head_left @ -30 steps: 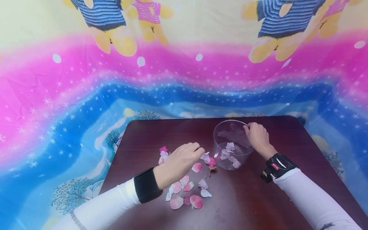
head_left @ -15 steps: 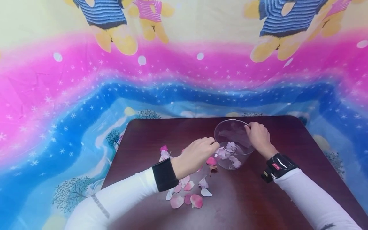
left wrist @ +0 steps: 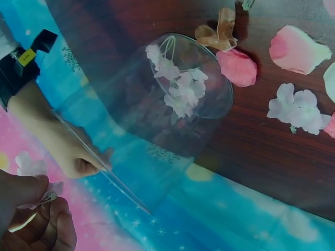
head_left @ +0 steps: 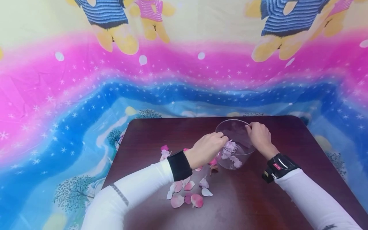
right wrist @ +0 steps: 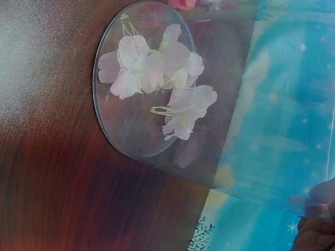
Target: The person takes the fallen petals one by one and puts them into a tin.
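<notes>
A clear plastic tub point(head_left: 243, 158) stands on the table, its wide mouth upward. My right hand point(head_left: 261, 139) grips the tub's rim on the right side, thumb on one face and fingers on the other. Several pale pink flowers with thin green stems point(right wrist: 137, 68) lie on the tub's bottom. Over the left part of the rim is my left hand point(head_left: 207, 148). Between its thumb and fingers it pinches another pale pink flower point(left wrist: 32, 166), seen in the left wrist view. In the head view the fingers mostly hide that flower.
Left of the tub, pink and white petals point(head_left: 196, 201) lie scattered on the dark wooden table point(head_left: 244, 204). Beside the tub are a brown dried piece point(left wrist: 220, 32) and a pink petal point(left wrist: 238, 68). A patterned cloth point(head_left: 184, 73) hangs behind the table.
My left hand has moved right and slightly up, from above the petals to the tub's rim. The right hand keeps its grip, and the tub stays in place.
</notes>
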Demonstrator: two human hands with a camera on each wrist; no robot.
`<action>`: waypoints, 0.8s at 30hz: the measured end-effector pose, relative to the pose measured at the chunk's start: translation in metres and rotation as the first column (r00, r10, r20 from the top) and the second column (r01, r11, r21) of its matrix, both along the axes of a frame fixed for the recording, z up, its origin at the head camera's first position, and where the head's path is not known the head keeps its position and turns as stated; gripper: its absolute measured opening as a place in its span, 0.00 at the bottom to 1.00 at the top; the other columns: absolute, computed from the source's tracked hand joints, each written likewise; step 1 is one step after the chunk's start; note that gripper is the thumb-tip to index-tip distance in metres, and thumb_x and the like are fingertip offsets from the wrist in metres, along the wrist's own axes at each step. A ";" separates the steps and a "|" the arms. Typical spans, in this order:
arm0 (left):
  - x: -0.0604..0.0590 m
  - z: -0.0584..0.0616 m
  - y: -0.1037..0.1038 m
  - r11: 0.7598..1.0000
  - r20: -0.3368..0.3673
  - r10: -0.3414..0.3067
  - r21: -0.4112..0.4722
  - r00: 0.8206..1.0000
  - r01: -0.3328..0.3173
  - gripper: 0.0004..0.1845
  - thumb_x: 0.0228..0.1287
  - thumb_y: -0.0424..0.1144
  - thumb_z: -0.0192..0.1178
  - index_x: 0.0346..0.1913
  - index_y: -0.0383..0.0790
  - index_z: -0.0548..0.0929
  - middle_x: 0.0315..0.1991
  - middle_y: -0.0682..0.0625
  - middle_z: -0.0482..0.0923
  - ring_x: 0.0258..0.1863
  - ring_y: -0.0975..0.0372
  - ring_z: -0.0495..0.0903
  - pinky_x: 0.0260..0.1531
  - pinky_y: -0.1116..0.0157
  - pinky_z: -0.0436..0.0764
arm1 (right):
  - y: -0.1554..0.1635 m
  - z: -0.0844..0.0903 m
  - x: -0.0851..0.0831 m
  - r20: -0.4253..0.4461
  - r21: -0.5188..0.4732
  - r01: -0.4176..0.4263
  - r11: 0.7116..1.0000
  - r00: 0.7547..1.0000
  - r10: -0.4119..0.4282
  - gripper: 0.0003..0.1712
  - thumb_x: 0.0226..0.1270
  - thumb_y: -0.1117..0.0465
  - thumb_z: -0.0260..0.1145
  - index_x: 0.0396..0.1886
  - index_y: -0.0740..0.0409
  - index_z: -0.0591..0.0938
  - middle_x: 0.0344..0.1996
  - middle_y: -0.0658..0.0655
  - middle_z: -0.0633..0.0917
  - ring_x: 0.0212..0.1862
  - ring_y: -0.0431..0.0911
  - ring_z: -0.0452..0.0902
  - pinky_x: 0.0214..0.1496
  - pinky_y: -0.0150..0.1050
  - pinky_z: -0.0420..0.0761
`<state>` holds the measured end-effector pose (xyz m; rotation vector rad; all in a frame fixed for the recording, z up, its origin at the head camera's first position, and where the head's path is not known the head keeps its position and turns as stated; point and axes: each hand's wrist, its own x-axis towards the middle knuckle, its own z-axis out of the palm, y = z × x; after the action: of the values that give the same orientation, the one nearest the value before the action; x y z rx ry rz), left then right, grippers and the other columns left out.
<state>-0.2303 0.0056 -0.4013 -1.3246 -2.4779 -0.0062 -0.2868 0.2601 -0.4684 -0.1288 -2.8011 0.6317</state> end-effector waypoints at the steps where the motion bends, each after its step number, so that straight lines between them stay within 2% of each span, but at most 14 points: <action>1: -0.002 -0.001 0.003 1.000 -0.002 0.004 -0.004 1.000 -0.004 0.10 0.64 0.31 0.65 0.47 0.45 0.84 0.37 0.52 0.83 0.38 0.63 0.83 0.42 0.69 0.83 | 0.000 0.000 0.000 -0.001 0.001 0.000 1.000 1.000 0.000 0.18 0.77 0.56 0.58 0.28 0.62 0.81 0.25 0.64 0.82 0.33 0.63 0.81 0.27 0.55 0.75; 6: -0.010 -0.002 0.017 0.998 -0.010 0.022 -0.050 1.000 -0.023 0.13 0.63 0.32 0.65 0.50 0.45 0.84 0.39 0.53 0.83 0.40 0.63 0.84 0.43 0.70 0.84 | 0.001 -0.001 0.000 0.005 0.007 0.002 1.000 1.000 -0.002 0.19 0.77 0.56 0.57 0.27 0.62 0.80 0.24 0.63 0.81 0.32 0.63 0.81 0.26 0.54 0.74; 11: -0.013 -0.003 0.027 0.997 0.011 0.033 -0.077 0.999 -0.032 0.13 0.68 0.32 0.63 0.54 0.45 0.84 0.43 0.53 0.84 0.43 0.63 0.84 0.47 0.70 0.84 | 0.002 0.000 0.000 0.003 0.011 -0.001 1.000 1.000 0.001 0.20 0.77 0.56 0.57 0.24 0.61 0.79 0.23 0.64 0.80 0.31 0.63 0.80 0.25 0.54 0.73; 18: -0.016 -0.006 0.041 0.995 -0.008 0.061 -0.085 0.998 -0.061 0.12 0.69 0.33 0.63 0.52 0.46 0.85 0.41 0.53 0.85 0.41 0.62 0.85 0.45 0.69 0.84 | 0.000 0.001 -0.002 -0.002 0.005 -0.006 1.000 1.000 0.006 0.22 0.76 0.56 0.58 0.19 0.59 0.75 0.19 0.61 0.76 0.27 0.59 0.77 0.23 0.50 0.71; 20: -0.018 -0.008 0.044 0.990 -0.018 0.093 -0.104 0.995 -0.095 0.11 0.70 0.39 0.63 0.53 0.47 0.85 0.43 0.54 0.85 0.43 0.62 0.85 0.46 0.68 0.84 | 0.001 0.001 -0.002 -0.003 0.005 -0.005 1.000 1.000 0.005 0.22 0.76 0.56 0.58 0.20 0.60 0.76 0.20 0.61 0.77 0.28 0.59 0.77 0.24 0.50 0.71; 21: -0.018 -0.010 0.046 0.986 -0.018 0.117 -0.118 0.993 -0.118 0.14 0.71 0.45 0.62 0.56 0.48 0.83 0.47 0.54 0.84 0.47 0.62 0.84 0.49 0.68 0.84 | 0.001 0.001 -0.002 -0.007 0.006 -0.006 1.000 1.000 0.006 0.21 0.76 0.56 0.58 0.21 0.60 0.77 0.21 0.62 0.78 0.28 0.60 0.78 0.24 0.51 0.72; 23: -0.019 -0.013 0.047 0.973 0.007 0.171 -0.160 0.985 -0.168 0.26 0.72 0.58 0.57 0.66 0.50 0.77 0.61 0.51 0.80 0.61 0.59 0.79 0.60 0.63 0.80 | 0.001 0.000 -0.002 -0.003 0.006 -0.008 1.000 1.000 0.008 0.20 0.77 0.56 0.58 0.25 0.62 0.79 0.22 0.63 0.80 0.30 0.61 0.79 0.25 0.53 0.73; 24: -0.020 -0.015 0.047 0.965 0.026 0.197 -0.182 0.980 -0.189 0.33 0.71 0.65 0.53 0.72 0.52 0.72 0.68 0.50 0.74 0.68 0.58 0.73 0.66 0.61 0.75 | 0.001 -0.001 -0.002 0.001 0.006 -0.009 1.000 1.000 0.009 0.19 0.77 0.56 0.58 0.26 0.63 0.80 0.23 0.64 0.81 0.30 0.62 0.80 0.25 0.53 0.73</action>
<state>-0.2498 0.0529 -0.4163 -1.1540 -2.6882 0.2413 -0.2887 0.2614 -0.4691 -0.1151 -2.8056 0.6251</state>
